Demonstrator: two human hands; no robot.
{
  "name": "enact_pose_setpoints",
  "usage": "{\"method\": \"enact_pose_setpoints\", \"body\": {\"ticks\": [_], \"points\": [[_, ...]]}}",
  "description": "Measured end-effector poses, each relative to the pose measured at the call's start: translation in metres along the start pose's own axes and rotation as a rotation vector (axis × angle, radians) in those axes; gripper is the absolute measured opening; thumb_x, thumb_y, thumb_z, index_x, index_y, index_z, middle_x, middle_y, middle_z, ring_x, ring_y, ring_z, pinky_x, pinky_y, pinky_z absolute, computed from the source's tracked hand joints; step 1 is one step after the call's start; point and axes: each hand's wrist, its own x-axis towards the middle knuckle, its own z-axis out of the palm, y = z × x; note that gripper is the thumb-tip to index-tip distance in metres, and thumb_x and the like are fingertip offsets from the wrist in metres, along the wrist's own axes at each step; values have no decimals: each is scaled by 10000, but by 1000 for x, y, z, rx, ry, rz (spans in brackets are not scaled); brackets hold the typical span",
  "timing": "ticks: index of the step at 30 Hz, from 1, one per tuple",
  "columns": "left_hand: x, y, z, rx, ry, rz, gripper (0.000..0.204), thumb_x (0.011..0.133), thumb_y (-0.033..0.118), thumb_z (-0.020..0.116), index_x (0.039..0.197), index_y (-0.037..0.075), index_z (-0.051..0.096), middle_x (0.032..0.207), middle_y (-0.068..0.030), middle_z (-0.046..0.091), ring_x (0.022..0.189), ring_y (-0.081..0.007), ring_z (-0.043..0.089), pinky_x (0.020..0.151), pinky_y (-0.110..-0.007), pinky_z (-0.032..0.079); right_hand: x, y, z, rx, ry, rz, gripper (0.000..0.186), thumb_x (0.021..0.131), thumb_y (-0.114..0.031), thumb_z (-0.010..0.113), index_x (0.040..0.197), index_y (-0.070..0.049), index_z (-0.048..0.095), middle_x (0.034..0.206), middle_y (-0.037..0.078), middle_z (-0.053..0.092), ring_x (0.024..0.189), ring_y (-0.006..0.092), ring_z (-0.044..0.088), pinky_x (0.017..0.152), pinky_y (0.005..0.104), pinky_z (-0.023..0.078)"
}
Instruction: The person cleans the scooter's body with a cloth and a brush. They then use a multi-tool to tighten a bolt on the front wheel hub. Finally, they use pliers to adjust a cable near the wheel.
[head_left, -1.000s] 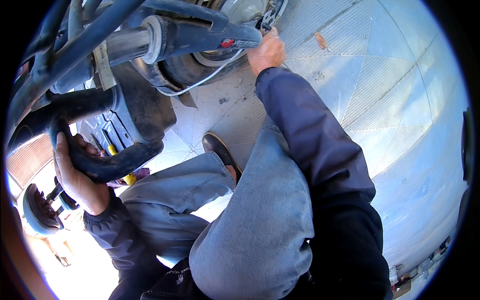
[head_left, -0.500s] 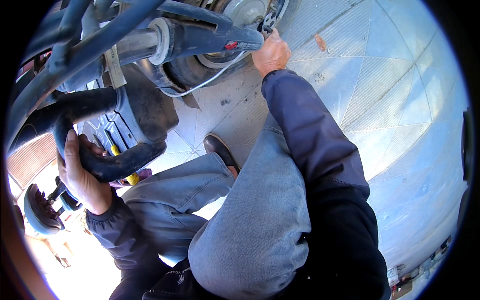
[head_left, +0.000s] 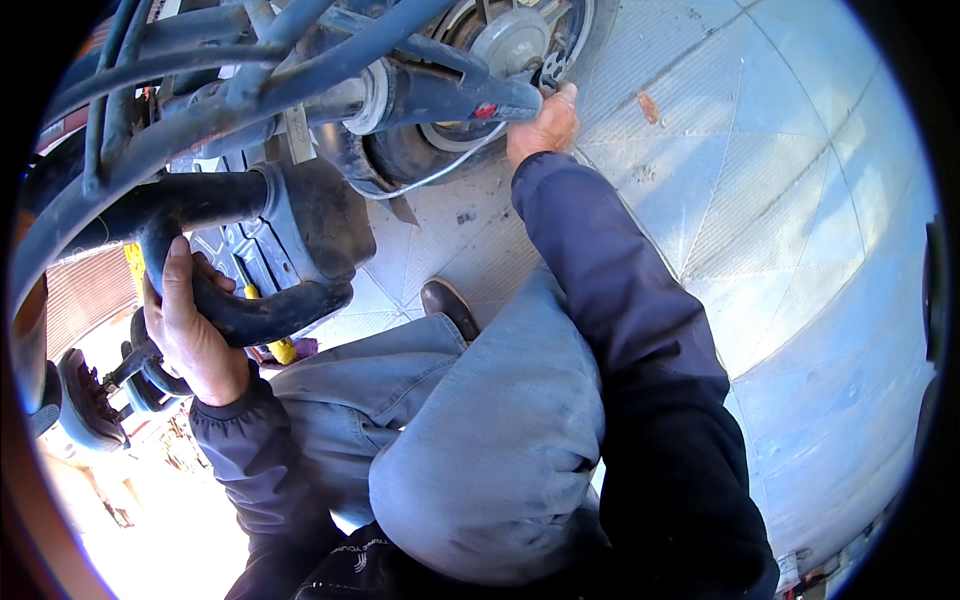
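My left hand (head_left: 190,325) is wrapped round a thick black curved tube (head_left: 270,318) at the front of a vehicle's frame, thumb on top. Farther off and to the right, my right hand (head_left: 543,130) is closed at the wheel's axle. A notched metal head, apparently of a wrench (head_left: 551,68), shows beyond its fingers; the handle is hidden in the hand. The wheel (head_left: 592,50) has a pale grey hub (head_left: 512,40). A dark fork leg (head_left: 425,97) with a red mark ends beside my right hand, and a thin pale cable (head_left: 440,178) curves below it.
Dark frame tubes (head_left: 200,125) cross the upper left. Under the curved tube lies a yellow-handled tool (head_left: 282,350), beside a blue-grey ribbed panel (head_left: 262,250). My shoe (head_left: 448,305) stands on the tiled floor (head_left: 770,210). A dark shoe-like shape (head_left: 88,405) is at far left.
The view has shifted, so the frame and wheel sit lower and farther right. My right hand has turned slightly at the axle; my left keeps its hold on the tube.
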Motion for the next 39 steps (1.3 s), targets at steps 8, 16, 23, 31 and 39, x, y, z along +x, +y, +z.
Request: {"method": "enact_pose_setpoints", "body": {"ticks": [8,16,23,31,39], "points": [[1,-4,-4,-5,-4,8,346,847,372,706,920,44,626,725,-38,600,618,-104,582,590,-212,471,-8,9,13,-23,109,-91,233,803,-74,659,1000,-20,545,986,177,609,946,394,589,786,428,461],[1,-4,-5,-18,-10,5,361,848,369,709,971,38,628,733,-36,607,618,-104,586,594,-210,478,1,14,10,18,127,-144,242,785,-231,681,909,-37,606,864,213,678,843,418,642,727,463,482],[2,-6,-4,-14,2,23,360,855,374,698,957,34,636,733,-29,608,618,-99,587,599,-206,481,-1,15,14,35,148,-155,282,771,-247,705,926,-34,604,872,214,681,836,418,643,729,440,492],[1,-5,-6,-4,5,23,357,860,387,689,942,43,637,733,-28,612,619,-98,592,602,-208,483,14,27,18,-37,85,-190,265,734,-202,726,911,-32,625,852,202,677,839,396,647,718,432,498],[3,-7,-7,9,-26,45,355,861,386,688,945,45,638,732,-30,613,617,-103,596,602,-205,492,27,41,14,-151,-28,-367,306,696,-114,753,958,-39,613,846,208,675,846,405,644,734,465,504]]}}
